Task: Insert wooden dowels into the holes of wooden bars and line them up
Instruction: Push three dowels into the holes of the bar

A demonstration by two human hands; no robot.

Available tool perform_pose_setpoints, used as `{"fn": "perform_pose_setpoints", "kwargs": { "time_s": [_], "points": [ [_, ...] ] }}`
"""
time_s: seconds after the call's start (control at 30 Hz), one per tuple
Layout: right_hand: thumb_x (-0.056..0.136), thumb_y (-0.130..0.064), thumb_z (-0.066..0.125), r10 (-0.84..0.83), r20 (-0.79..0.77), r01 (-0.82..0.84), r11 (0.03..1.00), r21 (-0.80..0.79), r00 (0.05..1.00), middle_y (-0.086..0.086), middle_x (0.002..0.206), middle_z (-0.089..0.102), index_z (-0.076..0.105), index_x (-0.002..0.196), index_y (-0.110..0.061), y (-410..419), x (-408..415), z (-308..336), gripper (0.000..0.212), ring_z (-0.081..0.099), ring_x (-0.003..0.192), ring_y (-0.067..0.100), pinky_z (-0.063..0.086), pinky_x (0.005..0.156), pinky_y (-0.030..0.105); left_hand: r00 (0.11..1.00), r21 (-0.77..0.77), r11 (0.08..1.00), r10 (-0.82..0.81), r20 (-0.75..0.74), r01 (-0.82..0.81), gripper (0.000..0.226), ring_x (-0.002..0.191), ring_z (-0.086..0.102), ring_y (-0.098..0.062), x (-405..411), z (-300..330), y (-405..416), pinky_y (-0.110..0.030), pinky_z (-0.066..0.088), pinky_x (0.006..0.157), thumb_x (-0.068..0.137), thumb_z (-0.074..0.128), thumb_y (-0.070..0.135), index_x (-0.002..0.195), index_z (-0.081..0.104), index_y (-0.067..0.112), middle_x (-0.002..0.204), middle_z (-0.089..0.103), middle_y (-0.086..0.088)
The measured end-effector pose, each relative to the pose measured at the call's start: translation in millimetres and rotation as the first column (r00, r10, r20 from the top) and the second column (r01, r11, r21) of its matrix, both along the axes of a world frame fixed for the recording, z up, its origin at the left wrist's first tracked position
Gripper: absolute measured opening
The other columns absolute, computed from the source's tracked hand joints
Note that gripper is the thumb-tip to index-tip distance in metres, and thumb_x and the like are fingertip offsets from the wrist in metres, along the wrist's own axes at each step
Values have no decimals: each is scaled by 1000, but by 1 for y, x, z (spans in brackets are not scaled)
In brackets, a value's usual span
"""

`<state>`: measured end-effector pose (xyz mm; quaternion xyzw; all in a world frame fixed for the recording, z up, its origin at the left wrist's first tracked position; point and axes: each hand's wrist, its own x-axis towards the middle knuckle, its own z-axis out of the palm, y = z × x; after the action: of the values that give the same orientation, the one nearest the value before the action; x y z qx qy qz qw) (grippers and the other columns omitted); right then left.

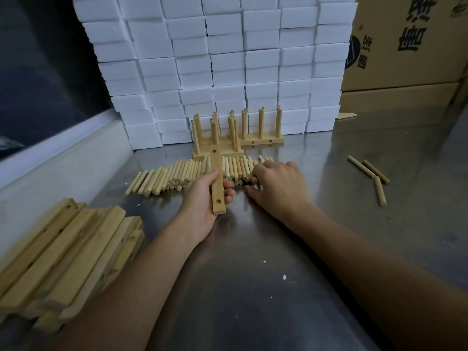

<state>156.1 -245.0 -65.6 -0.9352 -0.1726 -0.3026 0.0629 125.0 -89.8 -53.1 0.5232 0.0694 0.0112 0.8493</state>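
My left hand grips a wooden bar with holes near both ends, held lengthwise pointing away from me. Behind it a row of loose wooden dowels lies across the steel table. My right hand rests palm down on the right end of that row, its fingers curled over the dowels; I cannot tell whether it pinches one. Further back, several finished bars with upright dowels stand side by side, another set to their right.
A pile of bare wooden bars lies at the near left. Three stray dowels lie at the right. A wall of white foam blocks stands behind, with cardboard boxes at the far right. The steel table spreads in front.
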Motion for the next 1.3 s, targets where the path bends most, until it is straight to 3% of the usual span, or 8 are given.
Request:
{"fn": "perform_pose_setpoints", "kwargs": {
  "time_s": [0.27,0.43,0.53,0.63,0.77,0.87,1.07,1.3],
  "points": [
    [98,-25,53,-57,10,57,997,60,998,1,74,59,57,82,-17,-3,2,0,18,46,63,22,35,72,34,1000,9,1000,-9,7,9,19,53,59,-16,0,-1,1,-23,47,46,101,49,17,105,60,1,70,61,-9],
    [97,-24,60,-10,29,-5,886,464,1000,-2,81,65,65,93,-14,-15,-5,1,12,60,69,17,49,64,29,1000,26,999,-21,10,21,19,54,59,-16,0,-1,2,-23,48,47,101,50,16,106,60,1,70,61,-9],
    [96,-20,62,50,-16,-19,626,779,999,-11,82,63,63,97,-20,-23,-6,1,1,61,72,4,48,64,13,999,54,998,-29,22,28,19,55,60,-17,0,-2,3,-24,49,47,100,52,15,107,60,-1,71,62,-10],
    [99,-26,59,84,-96,63,325,944,992,-9,84,66,62,99,-18,-30,-2,2,8,66,71,-1,54,64,14,999,84,996,-24,36,21,18,56,61,-17,-1,-2,2,-24,50,47,97,56,14,105,61,-2,70,63,-10],
    [101,-17,52,229,-102,135,-135,982,968,6,84,75,56,95,-8,-35,0,7,12,75,75,13,58,60,20,998,91,996,-26,54,21,18,53,60,-17,-3,-2,1,-24,49,45,94,62,15,101,60,-2,69,63,-10],
    [101,-11,50,309,-61,161,-311,937,949,9,73,76,50,90,-9,-40,0,10,11,76,73,20,55,53,19,998,101,995,-25,61,19,15,51,59,-18,-4,-2,2,-24,49,43,93,63,14,95,61,-1,67,62,-11],
    [103,-22,48,273,-169,248,-288,925,947,3,58,61,56,78,-10,-45,7,10,29,53,45,6,43,45,19,988,128,984,-133,73,123,16,47,57,-17,-6,-2,6,-22,47,40,87,58,7,72,61,4,64,58,-11],
    [107,-37,38,257,-254,321,-269,908,932,-5,57,44,63,99,-13,-42,6,13,35,37,42,5,32,39,19,993,199,978,-80,92,60,7,40,48,-18,-4,-2,5,-22,34,33,94,52,3,94,47,7,67,56,-13]
  ]
}}
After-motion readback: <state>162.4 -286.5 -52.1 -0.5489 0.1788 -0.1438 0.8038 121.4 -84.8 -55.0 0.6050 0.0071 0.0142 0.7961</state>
